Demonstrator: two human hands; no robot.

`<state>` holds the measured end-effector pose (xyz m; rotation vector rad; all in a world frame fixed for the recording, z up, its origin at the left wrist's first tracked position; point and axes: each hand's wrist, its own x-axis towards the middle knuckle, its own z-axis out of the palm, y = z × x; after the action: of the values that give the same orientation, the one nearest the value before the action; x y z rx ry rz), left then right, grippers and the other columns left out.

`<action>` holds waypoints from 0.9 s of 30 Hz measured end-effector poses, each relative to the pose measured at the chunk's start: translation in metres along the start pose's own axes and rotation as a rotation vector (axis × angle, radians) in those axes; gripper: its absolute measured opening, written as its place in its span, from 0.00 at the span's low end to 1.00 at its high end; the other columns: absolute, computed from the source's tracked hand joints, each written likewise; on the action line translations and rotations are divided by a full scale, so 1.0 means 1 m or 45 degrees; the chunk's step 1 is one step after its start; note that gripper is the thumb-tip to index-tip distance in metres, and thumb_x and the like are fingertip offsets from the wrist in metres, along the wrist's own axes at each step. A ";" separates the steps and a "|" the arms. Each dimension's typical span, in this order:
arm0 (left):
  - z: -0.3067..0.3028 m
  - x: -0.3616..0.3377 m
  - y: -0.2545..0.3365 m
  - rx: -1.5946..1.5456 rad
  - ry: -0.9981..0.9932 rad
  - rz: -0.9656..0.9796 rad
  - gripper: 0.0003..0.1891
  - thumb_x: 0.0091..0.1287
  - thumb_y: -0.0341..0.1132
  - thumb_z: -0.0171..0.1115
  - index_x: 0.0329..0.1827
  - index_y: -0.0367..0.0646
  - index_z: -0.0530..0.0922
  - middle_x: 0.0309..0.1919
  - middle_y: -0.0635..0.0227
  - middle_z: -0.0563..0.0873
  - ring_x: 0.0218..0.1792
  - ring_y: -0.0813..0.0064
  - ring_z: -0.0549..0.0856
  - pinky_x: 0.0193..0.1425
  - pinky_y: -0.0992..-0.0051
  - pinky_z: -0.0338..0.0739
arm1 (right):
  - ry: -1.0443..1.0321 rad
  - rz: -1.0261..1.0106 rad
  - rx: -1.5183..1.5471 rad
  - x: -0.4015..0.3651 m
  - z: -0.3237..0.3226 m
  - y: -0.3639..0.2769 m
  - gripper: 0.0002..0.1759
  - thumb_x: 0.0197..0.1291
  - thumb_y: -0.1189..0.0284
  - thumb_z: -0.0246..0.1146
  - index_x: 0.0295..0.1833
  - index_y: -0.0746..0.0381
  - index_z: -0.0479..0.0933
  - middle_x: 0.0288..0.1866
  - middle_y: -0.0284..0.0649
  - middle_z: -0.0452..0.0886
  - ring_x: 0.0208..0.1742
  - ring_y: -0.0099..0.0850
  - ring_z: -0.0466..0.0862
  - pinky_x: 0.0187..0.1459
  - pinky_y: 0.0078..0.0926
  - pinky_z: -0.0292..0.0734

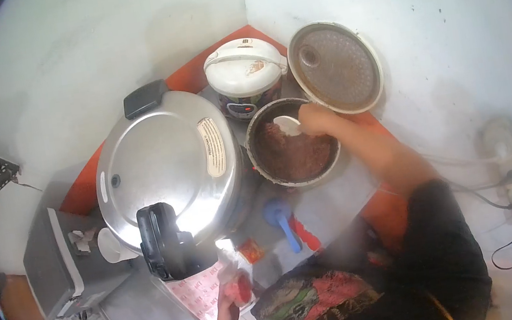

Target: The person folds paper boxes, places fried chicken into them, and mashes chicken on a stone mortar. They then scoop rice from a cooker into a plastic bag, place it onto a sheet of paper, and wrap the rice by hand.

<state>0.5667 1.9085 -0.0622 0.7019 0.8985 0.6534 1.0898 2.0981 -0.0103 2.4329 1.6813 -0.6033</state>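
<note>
- My right hand (314,119) clasps a white paddle (288,125) inside the open pot (302,182) of brown food (298,157).
- My left hand (226,309) curls around a blurred red item (241,288).

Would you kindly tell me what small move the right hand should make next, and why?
Probably lift a little of the brown food: the right hand grips the white paddle at the uncovered pot, and food is within its reach.

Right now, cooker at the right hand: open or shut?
Open. The cooker has its lid tipped back, and brown contents show inside, where the right hand holds a white paddle.
</note>
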 end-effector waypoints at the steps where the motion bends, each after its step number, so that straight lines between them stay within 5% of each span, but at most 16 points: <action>1: 0.012 0.012 0.003 -0.009 -0.079 -0.001 0.47 0.56 0.52 0.72 0.76 0.38 0.61 0.66 0.57 0.76 0.65 0.61 0.78 0.68 0.60 0.75 | 0.058 0.032 0.024 -0.009 -0.008 -0.003 0.12 0.55 0.76 0.62 0.42 0.70 0.86 0.42 0.56 0.88 0.43 0.48 0.89 0.41 0.44 0.83; 6: 0.044 0.078 -0.023 -0.007 -0.338 -0.049 0.45 0.58 0.44 0.75 0.76 0.38 0.61 0.66 0.59 0.76 0.65 0.64 0.78 0.68 0.63 0.73 | 0.104 0.130 0.038 -0.028 -0.037 -0.016 0.15 0.52 0.78 0.63 0.46 0.68 0.86 0.50 0.55 0.87 0.52 0.51 0.87 0.50 0.45 0.82; 12: 0.115 0.160 -0.026 -0.183 -0.380 0.057 0.40 0.63 0.42 0.69 0.76 0.39 0.62 0.65 0.61 0.76 0.65 0.66 0.78 0.69 0.65 0.72 | -0.069 0.241 0.300 0.040 0.022 -0.023 0.16 0.54 0.75 0.64 0.48 0.69 0.85 0.52 0.58 0.85 0.54 0.49 0.87 0.53 0.45 0.81; 16: 0.139 0.179 -0.016 -0.258 -0.349 0.021 0.39 0.60 0.45 0.69 0.74 0.40 0.65 0.65 0.60 0.77 0.65 0.63 0.78 0.71 0.60 0.71 | -0.042 0.234 0.407 0.039 0.038 -0.033 0.16 0.56 0.76 0.62 0.48 0.72 0.84 0.45 0.58 0.87 0.43 0.50 0.89 0.43 0.47 0.83; 17: 0.142 0.179 -0.013 -0.250 -0.360 0.048 0.39 0.60 0.45 0.68 0.74 0.40 0.65 0.65 0.60 0.77 0.65 0.62 0.78 0.72 0.60 0.71 | -0.184 0.375 0.796 0.031 0.031 -0.031 0.11 0.58 0.77 0.61 0.43 0.73 0.81 0.32 0.53 0.85 0.27 0.44 0.85 0.26 0.44 0.79; 20: 0.140 0.180 -0.013 -0.289 -0.420 0.015 0.39 0.60 0.44 0.68 0.74 0.41 0.65 0.66 0.60 0.77 0.66 0.61 0.77 0.73 0.58 0.70 | -0.274 0.331 1.191 0.002 0.018 -0.021 0.06 0.60 0.78 0.61 0.36 0.72 0.77 0.22 0.45 0.77 0.16 0.32 0.75 0.16 0.35 0.68; 23: 0.140 0.178 -0.009 -0.315 -0.443 0.007 0.35 0.65 0.40 0.62 0.75 0.41 0.63 0.65 0.59 0.77 0.65 0.62 0.78 0.70 0.61 0.72 | -0.354 0.274 1.373 -0.002 0.027 -0.012 0.07 0.62 0.77 0.62 0.31 0.68 0.75 0.18 0.38 0.71 0.14 0.25 0.70 0.14 0.27 0.61; 27: 0.142 0.176 -0.006 -0.341 -0.490 0.004 0.33 0.67 0.39 0.59 0.75 0.41 0.62 0.65 0.58 0.77 0.65 0.62 0.78 0.70 0.62 0.72 | -0.318 0.179 1.031 -0.016 0.029 -0.012 0.12 0.60 0.71 0.66 0.38 0.72 0.80 0.25 0.48 0.81 0.18 0.34 0.79 0.20 0.35 0.74</action>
<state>0.7715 2.0003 -0.0858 0.5621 0.4451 0.6017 1.0662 2.0794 -0.0291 2.7378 1.2989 -1.7540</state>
